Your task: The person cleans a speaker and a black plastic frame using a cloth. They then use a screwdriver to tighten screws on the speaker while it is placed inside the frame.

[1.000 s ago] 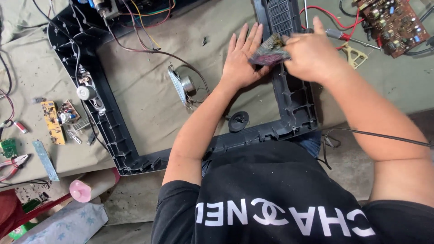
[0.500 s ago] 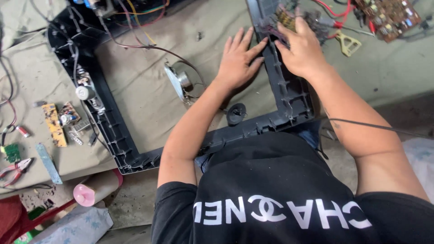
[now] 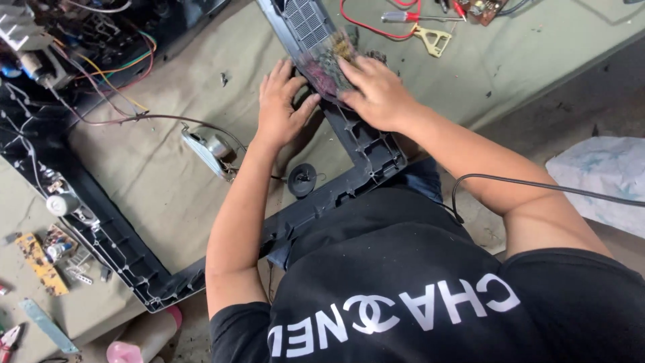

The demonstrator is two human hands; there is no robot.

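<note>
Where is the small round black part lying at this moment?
In the head view, the small round black part lies on the cloth inside the black plastic frame, just below the left hand and right of the small speaker.

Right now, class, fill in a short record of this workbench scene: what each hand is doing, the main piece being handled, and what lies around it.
left hand: flat, fingers spread, on the cloth beside the frame's inner edge
right hand: pressing down on a small circuit board lying on the frame
frame: large dark plastic frame, lying flat on the cloth
cloth: olive-grey sheet covering the surface
inside frame: small speaker with a wire; round black cap
far edge: red wire, screwdriver
left edge: yellow circuit board
</note>
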